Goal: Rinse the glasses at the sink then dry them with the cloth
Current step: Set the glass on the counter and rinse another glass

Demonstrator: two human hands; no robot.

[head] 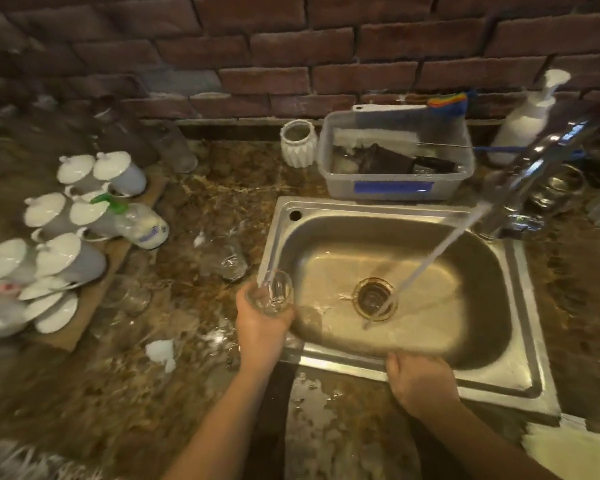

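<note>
My left hand (262, 325) grips a clear glass (273, 295) at the left rim of the steel sink (520, 344), mouth turned up and to the right. Water runs from the chrome tap (548, 157) in a slanted stream onto the drain (374, 298). My right hand (420, 382) rests on the sink's front rim, fingers curled over the edge, holding nothing. Two more clear glasses stand on the wet counter to the left, one (227, 259) near the sink and one (129, 294) further left. A pale cloth (565, 452) lies at the lower right.
White lidded cups (66, 230) and a spray bottle (137, 223) crowd a board at left. A plastic tub (395, 157) with brushes, a white jar (298, 143) and a soap pump (530, 116) stand behind the sink against the brick wall. Foam patches dot the counter.
</note>
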